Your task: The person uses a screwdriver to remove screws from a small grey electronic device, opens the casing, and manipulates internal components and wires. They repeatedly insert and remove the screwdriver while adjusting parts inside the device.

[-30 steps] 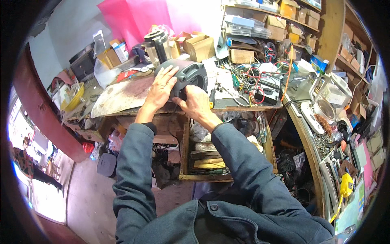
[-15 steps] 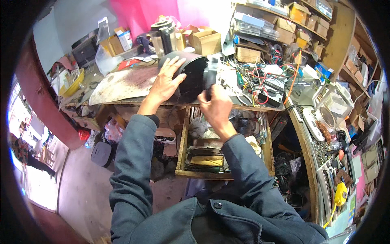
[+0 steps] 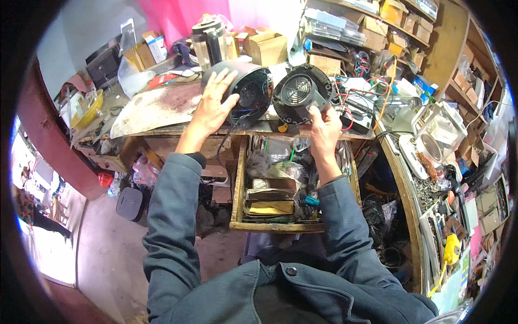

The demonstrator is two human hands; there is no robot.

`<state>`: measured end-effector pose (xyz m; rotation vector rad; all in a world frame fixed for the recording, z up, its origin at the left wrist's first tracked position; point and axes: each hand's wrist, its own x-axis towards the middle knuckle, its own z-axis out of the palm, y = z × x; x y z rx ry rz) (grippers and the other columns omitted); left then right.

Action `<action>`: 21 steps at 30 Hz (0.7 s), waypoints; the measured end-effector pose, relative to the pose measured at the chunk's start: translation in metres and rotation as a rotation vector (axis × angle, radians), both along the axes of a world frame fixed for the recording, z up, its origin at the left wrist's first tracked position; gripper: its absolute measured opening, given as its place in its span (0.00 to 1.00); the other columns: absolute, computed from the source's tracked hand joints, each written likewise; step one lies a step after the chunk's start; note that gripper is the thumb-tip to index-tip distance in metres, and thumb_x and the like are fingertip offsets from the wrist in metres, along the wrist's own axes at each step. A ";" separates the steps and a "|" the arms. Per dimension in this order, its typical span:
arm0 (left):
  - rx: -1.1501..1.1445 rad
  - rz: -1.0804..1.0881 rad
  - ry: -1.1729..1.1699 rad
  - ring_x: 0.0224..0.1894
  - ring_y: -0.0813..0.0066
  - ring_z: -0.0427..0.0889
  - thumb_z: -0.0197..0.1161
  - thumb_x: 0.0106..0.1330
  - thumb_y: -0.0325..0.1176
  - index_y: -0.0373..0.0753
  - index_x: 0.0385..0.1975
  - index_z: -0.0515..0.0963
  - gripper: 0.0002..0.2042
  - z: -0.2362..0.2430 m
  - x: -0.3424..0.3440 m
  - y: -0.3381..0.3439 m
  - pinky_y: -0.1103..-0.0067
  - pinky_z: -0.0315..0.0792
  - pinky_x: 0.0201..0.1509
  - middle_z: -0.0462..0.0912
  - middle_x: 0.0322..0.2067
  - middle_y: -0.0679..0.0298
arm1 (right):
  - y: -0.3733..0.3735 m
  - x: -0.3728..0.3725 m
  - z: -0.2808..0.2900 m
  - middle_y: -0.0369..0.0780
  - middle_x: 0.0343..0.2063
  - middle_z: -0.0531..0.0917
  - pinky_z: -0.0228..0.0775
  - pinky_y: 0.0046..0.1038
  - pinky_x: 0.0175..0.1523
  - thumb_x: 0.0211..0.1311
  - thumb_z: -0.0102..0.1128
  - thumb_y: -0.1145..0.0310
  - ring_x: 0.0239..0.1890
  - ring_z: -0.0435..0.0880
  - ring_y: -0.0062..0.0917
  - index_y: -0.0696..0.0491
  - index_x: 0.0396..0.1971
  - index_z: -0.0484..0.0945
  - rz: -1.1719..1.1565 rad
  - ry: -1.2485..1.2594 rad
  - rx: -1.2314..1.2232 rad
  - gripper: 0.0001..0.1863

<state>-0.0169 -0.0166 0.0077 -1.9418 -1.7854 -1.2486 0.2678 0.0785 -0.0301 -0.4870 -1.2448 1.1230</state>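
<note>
- Round black plastic cover with a concentric-ring grille (image 3: 298, 90): moved right since the frame half a second earlier, when it stood edge-on at the housing mouth. It is now apart from the housing, face turned into view.
- Dark grey rounded plastic housing (image 3: 244, 69): near the front edge of the worn wooden bench (image 3: 174, 131), its opening directed right. A dark round inner part (image 3: 249, 94) and thin coloured wires (image 3: 268, 86) are now exposed.
- Effect on the work: the cover no longer blocks the opening; the interior can be judged accessible for inspection. Whether any wire joins the cover to the housing cannot be determined.
- Left grip (image 3: 213, 102): fingers spread, laid over the housing's upper left side, apparently steadying it.
- Right grip (image 3: 326, 128): pinching the cover at its lower right rim, thumb on the visible face.
- Surroundings: open wooden drawer (image 3: 278, 227) below the bench edge; clear jug with a black handle (image 3: 208, 40) behind the housing.
</note>
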 end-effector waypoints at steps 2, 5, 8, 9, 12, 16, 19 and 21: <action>0.015 0.012 0.016 0.82 0.42 0.53 0.64 0.72 0.42 0.49 0.76 0.67 0.32 -0.001 -0.002 0.000 0.58 0.51 0.84 0.62 0.78 0.47 | 0.000 0.003 0.001 0.34 0.38 0.87 0.84 0.24 0.30 0.74 0.62 0.70 0.31 0.84 0.14 0.55 0.48 0.83 0.047 0.062 -0.059 0.09; 0.040 0.035 0.002 0.82 0.44 0.53 0.66 0.71 0.40 0.49 0.77 0.66 0.33 -0.003 0.002 -0.008 0.59 0.50 0.84 0.61 0.78 0.46 | 0.010 0.009 -0.014 0.32 0.36 0.85 0.84 0.24 0.30 0.75 0.63 0.68 0.32 0.84 0.16 0.54 0.44 0.82 0.074 0.112 -0.128 0.06; 0.066 0.055 -0.037 0.82 0.45 0.53 0.67 0.70 0.39 0.48 0.77 0.66 0.34 -0.009 0.013 -0.012 0.60 0.51 0.84 0.59 0.79 0.46 | 0.016 0.023 -0.024 0.31 0.34 0.83 0.84 0.24 0.30 0.74 0.64 0.68 0.33 0.84 0.16 0.53 0.40 0.80 0.143 0.182 -0.156 0.05; 0.071 0.076 -0.035 0.82 0.45 0.55 0.68 0.69 0.37 0.47 0.77 0.66 0.35 -0.011 0.015 -0.014 0.61 0.53 0.84 0.59 0.79 0.45 | 0.017 0.025 -0.026 0.33 0.36 0.85 0.85 0.25 0.30 0.74 0.65 0.68 0.34 0.86 0.18 0.52 0.37 0.79 0.163 0.199 -0.165 0.06; 0.138 0.101 -0.084 0.82 0.46 0.55 0.69 0.69 0.36 0.45 0.77 0.66 0.35 -0.018 0.023 -0.027 0.62 0.53 0.84 0.58 0.79 0.46 | 0.010 0.032 -0.025 0.35 0.38 0.87 0.85 0.26 0.30 0.74 0.64 0.68 0.33 0.87 0.19 0.51 0.36 0.77 0.215 0.252 -0.213 0.07; 0.336 0.193 -0.144 0.63 0.60 0.81 0.68 0.72 0.33 0.37 0.71 0.72 0.27 -0.033 0.052 -0.060 0.68 0.73 0.71 0.77 0.66 0.51 | -0.003 0.059 -0.031 0.36 0.38 0.88 0.82 0.26 0.25 0.72 0.64 0.70 0.32 0.88 0.20 0.52 0.40 0.78 0.287 0.329 -0.232 0.05; 0.091 -0.168 -0.957 0.39 0.74 0.87 0.64 0.79 0.41 0.34 0.66 0.74 0.23 -0.055 0.084 -0.099 0.76 0.86 0.39 0.81 0.60 0.55 | -0.035 0.066 -0.023 0.38 0.37 0.88 0.79 0.23 0.22 0.69 0.60 0.69 0.27 0.87 0.19 0.56 0.48 0.80 0.418 0.219 -0.258 0.11; -0.113 -0.405 -1.213 0.44 0.68 0.89 0.69 0.74 0.49 0.33 0.75 0.62 0.38 -0.074 0.089 -0.120 0.73 0.88 0.37 0.79 0.62 0.52 | -0.047 0.069 -0.032 0.38 0.36 0.88 0.77 0.22 0.19 0.64 0.62 0.68 0.22 0.84 0.19 0.59 0.45 0.81 0.477 0.079 -0.275 0.13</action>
